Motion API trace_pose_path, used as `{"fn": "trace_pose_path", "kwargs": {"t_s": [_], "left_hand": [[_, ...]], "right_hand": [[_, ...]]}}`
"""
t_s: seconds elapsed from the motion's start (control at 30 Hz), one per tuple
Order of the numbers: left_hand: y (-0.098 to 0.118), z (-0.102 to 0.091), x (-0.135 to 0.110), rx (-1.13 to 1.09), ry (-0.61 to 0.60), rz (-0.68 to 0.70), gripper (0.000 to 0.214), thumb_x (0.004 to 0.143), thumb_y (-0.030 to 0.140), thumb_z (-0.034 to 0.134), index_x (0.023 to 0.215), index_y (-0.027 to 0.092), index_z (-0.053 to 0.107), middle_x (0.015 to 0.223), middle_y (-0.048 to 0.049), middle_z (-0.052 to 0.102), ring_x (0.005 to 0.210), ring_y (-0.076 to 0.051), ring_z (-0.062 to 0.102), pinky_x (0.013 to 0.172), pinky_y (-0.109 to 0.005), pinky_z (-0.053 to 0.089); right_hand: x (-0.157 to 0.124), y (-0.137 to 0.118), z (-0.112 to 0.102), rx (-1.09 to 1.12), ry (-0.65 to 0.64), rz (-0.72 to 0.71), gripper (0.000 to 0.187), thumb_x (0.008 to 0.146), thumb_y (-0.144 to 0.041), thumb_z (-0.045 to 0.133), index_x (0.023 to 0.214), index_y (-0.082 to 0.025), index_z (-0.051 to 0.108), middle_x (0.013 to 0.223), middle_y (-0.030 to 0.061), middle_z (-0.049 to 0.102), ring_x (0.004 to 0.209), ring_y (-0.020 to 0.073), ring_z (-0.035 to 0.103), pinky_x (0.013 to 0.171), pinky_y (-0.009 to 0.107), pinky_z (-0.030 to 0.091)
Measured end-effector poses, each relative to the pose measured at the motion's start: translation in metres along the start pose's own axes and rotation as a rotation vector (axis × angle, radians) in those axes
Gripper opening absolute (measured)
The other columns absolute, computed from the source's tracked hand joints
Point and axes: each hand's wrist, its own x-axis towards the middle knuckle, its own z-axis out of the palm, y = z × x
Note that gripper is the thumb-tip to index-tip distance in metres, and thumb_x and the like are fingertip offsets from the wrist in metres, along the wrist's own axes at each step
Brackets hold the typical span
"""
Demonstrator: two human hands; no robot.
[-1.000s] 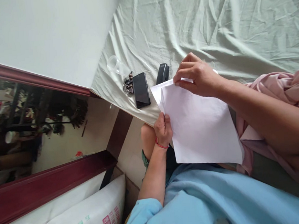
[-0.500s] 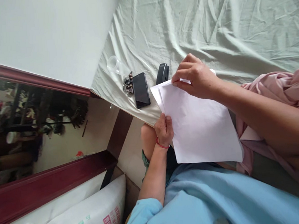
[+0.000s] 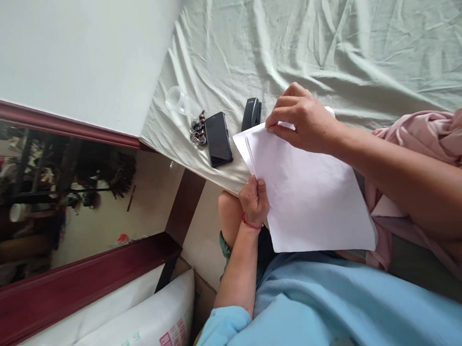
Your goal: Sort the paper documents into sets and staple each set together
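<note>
White sheets of paper (image 3: 313, 198) lie slightly fanned over my lap and the bed's edge, the lower ones jutting out at the upper left. My left hand (image 3: 254, 200), with a red cord on the wrist, pinches their left edge between thumb and fingers. At the top edge, my right hand (image 3: 300, 117) pinches the paper with thumb and forefinger; its other fingers are curled. Just beyond the sheets' upper left corner lies a black stapler (image 3: 251, 114), partly hidden by the paper.
Left of the stapler are a black phone (image 3: 217, 139), a bunch of keys (image 3: 198, 131) and a clear plastic cup (image 3: 176, 99) on the pale green bedsheet (image 3: 284, 35). Pink cloth (image 3: 436, 138) lies at the right. A white sack (image 3: 139, 329) and a dark red frame (image 3: 82, 264) are lower left.
</note>
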Motion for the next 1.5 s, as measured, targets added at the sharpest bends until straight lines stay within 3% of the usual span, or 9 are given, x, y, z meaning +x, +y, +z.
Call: {"fn": "trace_pose_path", "kwargs": {"t_s": [0.27,0.8,1.23,1.5], "left_hand": [[-0.0016,0.0005,-0.0001,-0.008,0.003,0.006,0.054,0.107,0.065,0.034,0.071,0.024,0.038,0.058,0.0042,0.036,0.054,-0.014,0.038,0.06,-0.033,0.032],[-0.002,0.0011,0.001,0.013,0.032,0.034,0.055,0.106,0.065,0.035,0.071,0.024,0.041,0.058,0.0041,0.037,0.053,-0.014,0.037,0.058,-0.033,0.032],[-0.0042,0.0015,0.0012,0.014,0.031,0.075,0.053,0.107,0.061,0.037,0.071,0.023,0.044,0.061,0.0015,0.046,0.056,-0.015,0.042,0.059,-0.032,0.034],[-0.0032,0.0004,0.0004,0.052,0.032,0.132,0.045,0.11,0.051,0.036,0.074,0.023,0.041,0.062,0.0032,0.043,0.054,-0.013,0.039,0.057,-0.031,0.032]], "right_hand": [[0.0021,-0.0024,-0.0014,0.021,0.029,-0.043,0.022,0.1,-0.039,0.059,0.091,-0.025,0.073,0.091,0.0077,0.068,0.108,0.0282,0.053,0.095,0.047,0.041],[0.0021,0.0012,-0.0013,-0.055,0.02,-0.162,0.025,0.101,-0.041,0.059,0.092,-0.023,0.074,0.09,0.0073,0.068,0.108,0.0289,0.052,0.092,0.047,0.034],[0.0021,-0.0043,-0.0031,-0.062,-0.021,-0.142,0.031,0.103,-0.045,0.056,0.095,-0.024,0.077,0.094,0.0078,0.067,0.11,0.0297,0.051,0.094,0.049,0.034],[0.0009,-0.0004,-0.0004,-0.048,-0.009,-0.144,0.028,0.101,-0.042,0.058,0.096,-0.024,0.078,0.094,0.008,0.067,0.108,0.0289,0.05,0.094,0.048,0.035]]}}
